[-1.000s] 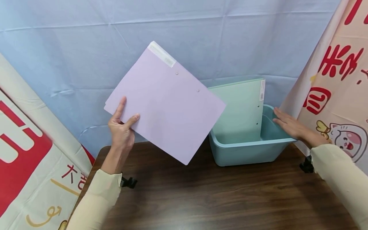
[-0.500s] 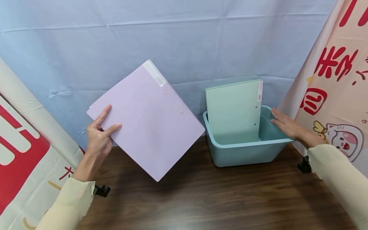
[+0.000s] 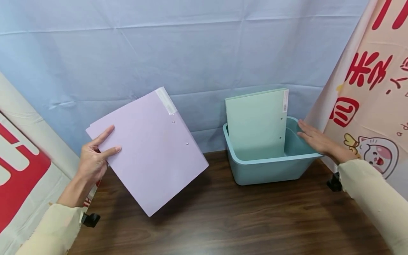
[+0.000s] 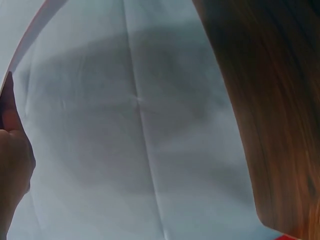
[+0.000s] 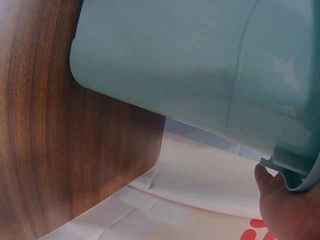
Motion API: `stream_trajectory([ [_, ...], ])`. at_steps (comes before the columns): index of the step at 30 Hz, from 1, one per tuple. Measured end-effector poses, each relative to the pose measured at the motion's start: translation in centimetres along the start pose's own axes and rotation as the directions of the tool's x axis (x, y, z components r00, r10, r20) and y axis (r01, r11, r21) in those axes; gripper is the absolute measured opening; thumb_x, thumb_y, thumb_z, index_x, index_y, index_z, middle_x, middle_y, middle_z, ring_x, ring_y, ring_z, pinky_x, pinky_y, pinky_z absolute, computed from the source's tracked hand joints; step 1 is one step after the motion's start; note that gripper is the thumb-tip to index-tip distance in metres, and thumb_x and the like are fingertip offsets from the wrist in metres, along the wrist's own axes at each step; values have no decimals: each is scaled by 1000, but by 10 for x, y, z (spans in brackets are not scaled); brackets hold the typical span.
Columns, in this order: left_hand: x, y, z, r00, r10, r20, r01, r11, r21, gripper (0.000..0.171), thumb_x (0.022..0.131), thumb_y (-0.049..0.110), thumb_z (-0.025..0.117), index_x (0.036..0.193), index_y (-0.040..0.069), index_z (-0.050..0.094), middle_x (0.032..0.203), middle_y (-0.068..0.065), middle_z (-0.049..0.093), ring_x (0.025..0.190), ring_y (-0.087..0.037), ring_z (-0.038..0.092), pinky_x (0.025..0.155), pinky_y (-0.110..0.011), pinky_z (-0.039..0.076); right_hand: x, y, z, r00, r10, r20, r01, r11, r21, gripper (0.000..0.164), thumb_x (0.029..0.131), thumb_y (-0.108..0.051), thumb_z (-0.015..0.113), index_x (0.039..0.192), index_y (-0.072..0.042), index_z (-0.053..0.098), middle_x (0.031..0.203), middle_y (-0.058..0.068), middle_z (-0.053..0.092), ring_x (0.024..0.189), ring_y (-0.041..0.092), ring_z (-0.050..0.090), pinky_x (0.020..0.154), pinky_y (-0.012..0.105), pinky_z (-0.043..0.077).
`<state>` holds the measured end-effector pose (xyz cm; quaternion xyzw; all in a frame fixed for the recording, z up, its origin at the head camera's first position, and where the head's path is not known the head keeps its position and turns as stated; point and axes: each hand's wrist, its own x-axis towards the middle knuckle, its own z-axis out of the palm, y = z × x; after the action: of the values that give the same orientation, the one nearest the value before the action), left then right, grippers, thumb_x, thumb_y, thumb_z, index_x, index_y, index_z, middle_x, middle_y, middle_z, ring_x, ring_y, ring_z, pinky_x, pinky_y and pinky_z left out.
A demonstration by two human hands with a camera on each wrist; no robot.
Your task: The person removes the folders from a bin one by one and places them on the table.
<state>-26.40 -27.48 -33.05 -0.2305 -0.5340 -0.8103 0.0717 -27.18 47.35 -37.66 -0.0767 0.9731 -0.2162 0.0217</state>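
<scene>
A lilac file folder (image 3: 149, 152), with a white spine label and two metal rivets, hangs tilted above the table on the left. My left hand (image 3: 94, 156) pinches its left edge, thumb and one finger lying across the front cover. In the left wrist view, part of the left hand (image 4: 15, 165) shows beside the folder's thin edge. To the right, a pale green folder (image 3: 256, 124) stands upright in a blue-green plastic bin (image 3: 271, 173). My right hand (image 3: 313, 140) holds the bin's right rim; in the right wrist view, a fingertip sits outside, under the rim.
The brown wooden table (image 3: 223, 216) lies under the bin and folder. A light blue cloth backdrop (image 3: 191, 53) hangs behind it. Printed cloths with red marks flank the table, including the right banner (image 3: 366, 117) close beside the bin.
My left hand has moved left and down with the lilac folder, away from the bin, and the folder has turned more upright. The right hand stays at the bin's rim.
</scene>
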Motion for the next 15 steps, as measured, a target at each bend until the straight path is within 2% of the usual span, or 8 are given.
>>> stream_trajectory([
  [3, 0, 2, -7, 999, -35, 29, 34, 999, 25, 72, 88, -35, 55, 151, 0, 56, 149, -3, 59, 122, -14, 68, 87, -34, 61, -1, 0, 1, 1000, 4, 3, -4, 1000, 3, 71, 117, -33, 31, 166, 0, -7, 172, 29, -10, 158, 55, -7, 120, 79, 1],
  [9, 1, 3, -17, 990, -127, 66, 118, 985, 129, 72, 90, -28, 62, 154, 4, 54, 150, -1, 55, 119, -11, 69, 86, -31, 62, -1, -1, 0, 1000, -2, 3, 2, 1000, 1, 71, 117, -34, 31, 166, 1, -6, 172, 30, -9, 157, 56, -6, 120, 79, 2],
  [12, 2, 3, -23, 980, -185, 74, 170, 969, 182, 71, 91, -26, 63, 154, 7, 55, 150, 2, 54, 118, -10, 69, 86, -29, 62, 0, -2, -1, 1000, -12, -2, 12, 1000, -10, 70, 117, -33, 31, 166, 4, -4, 172, 31, -7, 157, 57, -4, 121, 79, 3],
  [15, 3, 3, -32, 963, -252, 89, 224, 943, 246, 71, 92, -23, 64, 155, 9, 55, 147, 5, 56, 117, -8, 68, 87, -28, 62, 0, -2, -1, 1000, -15, -3, 15, 1000, -15, 70, 117, -34, 30, 166, 5, -3, 172, 32, -7, 157, 57, -4, 121, 78, 3],
])
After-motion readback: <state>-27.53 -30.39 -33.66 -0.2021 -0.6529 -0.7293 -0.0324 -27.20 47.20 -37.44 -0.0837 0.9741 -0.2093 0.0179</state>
